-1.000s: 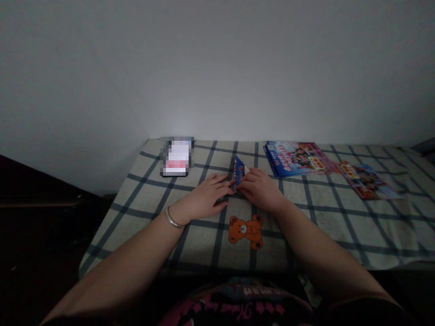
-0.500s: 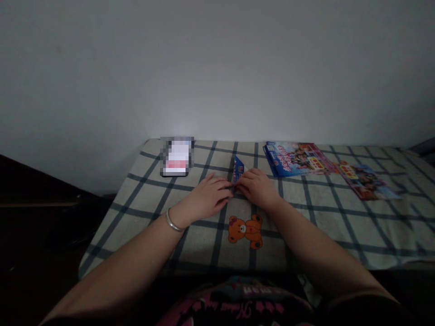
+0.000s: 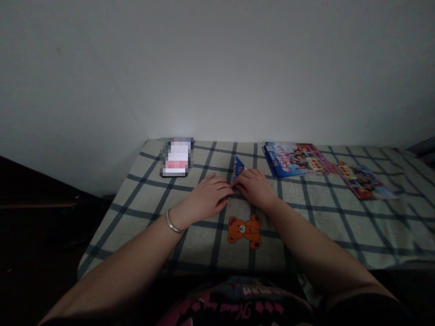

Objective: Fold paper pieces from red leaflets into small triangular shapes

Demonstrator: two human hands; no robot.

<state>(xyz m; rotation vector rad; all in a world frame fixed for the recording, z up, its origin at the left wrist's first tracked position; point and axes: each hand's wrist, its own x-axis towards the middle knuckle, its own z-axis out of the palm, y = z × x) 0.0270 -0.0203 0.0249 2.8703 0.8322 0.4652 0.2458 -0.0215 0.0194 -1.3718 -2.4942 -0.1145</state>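
A small folded flyer, blue with white print, stands with a pointed tip up between my hands on the checked tablecloth. My left hand, with a silver bangle at the wrist, has its fingertips closed at the flyer's lower left edge. On the other side, my right hand is curled with its fingertips pinching the flyer's lower right part. The fingers hide much of the paper's lower portion, so the exact folds cannot be made out.
A phone with a lit, blurred screen lies at the back left. Toward the right, a stack of colourful flyers overlaps another flyer. An orange bear print marks the tablecloth. A wall rises behind.
Hardly anything differs. My right fingers have shifted very slightly toward the left hand at the flyer's lower edge.
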